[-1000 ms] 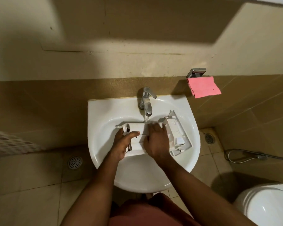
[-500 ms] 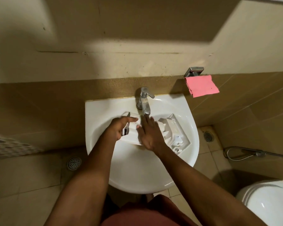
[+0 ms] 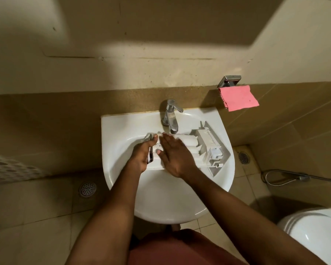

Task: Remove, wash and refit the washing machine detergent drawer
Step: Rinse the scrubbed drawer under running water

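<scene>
A white detergent drawer lies across the white sink, under the chrome tap. My left hand grips the drawer's left end, the thumb over its top edge. My right hand lies flat on the drawer's middle with fingers straight, pointing toward the tap. A second white plastic part with compartments leans against the sink's right side, next to the drawer. Whether water runs from the tap I cannot tell.
A pink cloth hangs from a chrome holder on the wall at right. A toilet stands at lower right, a hose lies on the floor. Floor drains flank the sink.
My right hand has slid from the drawer's right-middle toward its left, fingers now nearer the tap. The left hand keeps its hold on the left end.
</scene>
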